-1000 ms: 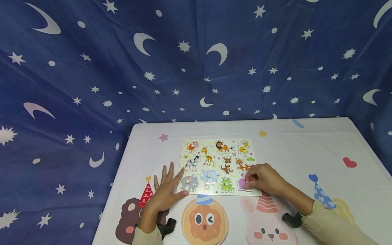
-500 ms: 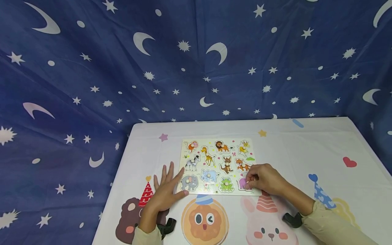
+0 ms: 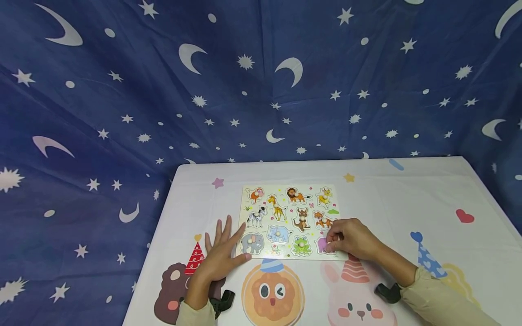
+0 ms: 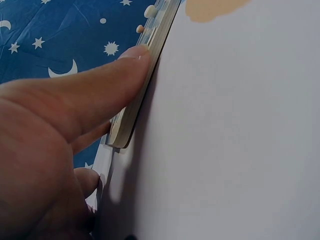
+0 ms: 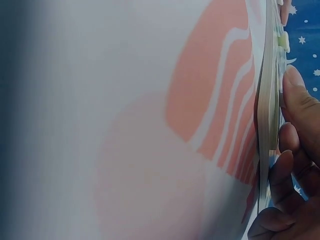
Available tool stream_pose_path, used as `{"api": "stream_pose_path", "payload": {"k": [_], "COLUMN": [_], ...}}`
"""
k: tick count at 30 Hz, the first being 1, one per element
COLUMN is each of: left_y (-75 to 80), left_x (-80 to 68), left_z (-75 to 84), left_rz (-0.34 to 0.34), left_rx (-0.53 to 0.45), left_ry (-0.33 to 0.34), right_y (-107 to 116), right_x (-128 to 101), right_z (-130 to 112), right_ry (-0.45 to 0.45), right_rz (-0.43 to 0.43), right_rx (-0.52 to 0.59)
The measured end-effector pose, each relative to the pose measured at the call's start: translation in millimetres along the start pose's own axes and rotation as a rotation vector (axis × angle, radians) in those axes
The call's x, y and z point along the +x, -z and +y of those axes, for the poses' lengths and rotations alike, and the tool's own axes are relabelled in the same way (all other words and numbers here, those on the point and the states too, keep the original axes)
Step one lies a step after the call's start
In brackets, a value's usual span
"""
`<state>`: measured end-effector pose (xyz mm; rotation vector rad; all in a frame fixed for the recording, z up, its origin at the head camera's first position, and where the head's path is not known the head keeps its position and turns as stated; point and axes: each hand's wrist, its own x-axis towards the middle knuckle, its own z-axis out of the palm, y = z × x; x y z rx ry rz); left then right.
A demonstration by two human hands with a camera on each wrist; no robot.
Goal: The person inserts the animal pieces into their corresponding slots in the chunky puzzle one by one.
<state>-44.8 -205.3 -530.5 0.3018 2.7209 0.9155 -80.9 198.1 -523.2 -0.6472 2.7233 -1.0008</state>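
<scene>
An animal peg puzzle board lies flat on the table, with several animal pieces set in it. My left hand lies flat, fingers spread, on the cloth at the board's near left corner; its thumb presses against the board's edge. My right hand sits at the near right corner, its fingertips pinching the knob of the purple piece. In the right wrist view the curled fingers rest against the board's edge.
The table wears a white cloth printed with cartoon animals, party hats, stars and a red heart. A blue star-and-moon backdrop hangs behind and to the left. The table's left edge runs close to my left hand.
</scene>
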Motion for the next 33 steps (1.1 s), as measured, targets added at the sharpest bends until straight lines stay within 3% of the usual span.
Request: {"api": "stream_pose_path", "payload": {"k": [33], "left_y": [-0.7], "left_x": [-2.5], "left_z": [-1.0], "left_rz": [-0.004], "left_rx": [-0.004], "left_ry": [-0.005], "right_y": [-1.5], "right_x": [-2.0], "right_z": [-1.5], "right_ry": [-0.036], "right_rz": [-0.02], "right_rx": [-0.006]}}
